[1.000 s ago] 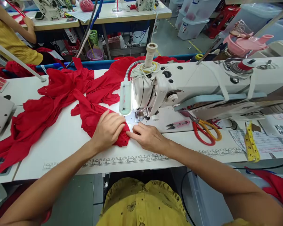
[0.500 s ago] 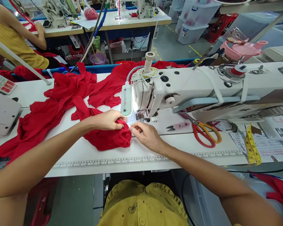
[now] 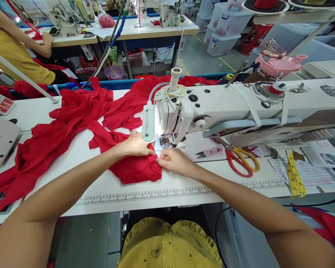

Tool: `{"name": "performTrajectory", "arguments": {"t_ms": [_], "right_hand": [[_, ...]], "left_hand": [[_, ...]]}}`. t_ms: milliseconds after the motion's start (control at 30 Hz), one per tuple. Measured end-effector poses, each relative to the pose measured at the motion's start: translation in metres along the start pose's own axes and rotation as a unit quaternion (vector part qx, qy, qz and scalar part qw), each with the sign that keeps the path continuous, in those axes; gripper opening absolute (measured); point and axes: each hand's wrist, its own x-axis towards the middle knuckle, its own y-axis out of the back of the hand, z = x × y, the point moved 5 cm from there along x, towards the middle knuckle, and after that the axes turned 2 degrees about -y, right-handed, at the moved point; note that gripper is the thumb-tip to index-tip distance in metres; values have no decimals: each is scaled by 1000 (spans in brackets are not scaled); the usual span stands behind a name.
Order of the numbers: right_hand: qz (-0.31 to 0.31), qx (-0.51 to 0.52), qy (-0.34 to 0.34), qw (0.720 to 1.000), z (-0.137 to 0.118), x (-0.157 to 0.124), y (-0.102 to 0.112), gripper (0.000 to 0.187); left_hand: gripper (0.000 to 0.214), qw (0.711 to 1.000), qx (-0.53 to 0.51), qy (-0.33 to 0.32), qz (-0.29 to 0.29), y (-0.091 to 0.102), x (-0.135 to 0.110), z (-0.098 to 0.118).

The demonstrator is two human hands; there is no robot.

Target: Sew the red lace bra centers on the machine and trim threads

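A piece of red fabric (image 3: 136,169) lies bunched on the white table (image 3: 184,182) in front of the needle area of the white sewing machine (image 3: 240,104). My left hand (image 3: 136,145) grips the fabric's upper edge just left of the presser foot (image 3: 164,141). Close beside it, my right hand (image 3: 173,162) pinches the same edge at its right corner. Both hands are closed on the cloth, a little in front of the needle.
More red fabric (image 3: 58,130) is spread across the table's left and back. Pink thread snips (image 3: 209,152), red and yellow scissors (image 3: 240,160) and a yellow tape measure (image 3: 294,175) lie to the right. Another person in yellow (image 3: 11,52) works at the far left.
My hands went from pressing flat on the cloth to pinching its edge, and they have brought it closer to the presser foot. The view has shifted slightly.
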Motion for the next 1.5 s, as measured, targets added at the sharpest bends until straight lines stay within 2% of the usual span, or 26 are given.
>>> {"name": "performTrajectory", "arguments": {"t_ms": [67,133,200,267,367,400,500,567,667,867,1100,1500], "right_hand": [[71,-113,80,988,0,-6,5,6],[132,-241,194,942,-2,-15,3,15],[169,-314,273,893,-1,-24,-1,23],[196,-341,300,869,2,-29,-2,25],[202,-354,303,861,4,-33,-3,25],[201,-354,302,862,4,-33,-3,25],[205,-344,302,865,5,-35,-2,27],[208,-344,302,864,7,-35,-2,28],[222,-357,288,860,12,-32,0,29],[242,-360,253,865,19,-25,4,33],[271,-362,237,859,21,-25,5,35],[273,-371,244,853,18,-23,7,32]], "left_hand": [[21,999,15,13,28,-4,6,2],[19,997,28,33,66,-5,3,5],[17,988,58,44,136,-4,-9,13],[11,968,109,19,225,-8,-28,27],[20,952,135,-83,263,-35,-53,45],[23,946,137,-97,279,-44,-60,46],[31,948,128,-104,271,-63,-67,38],[31,960,93,-108,243,-67,-64,28],[29,965,45,-129,224,-60,-53,19],[28,958,9,-162,238,-47,-37,18],[22,965,12,-169,199,-45,-27,15],[22,963,6,-169,210,-49,-27,14]]}}
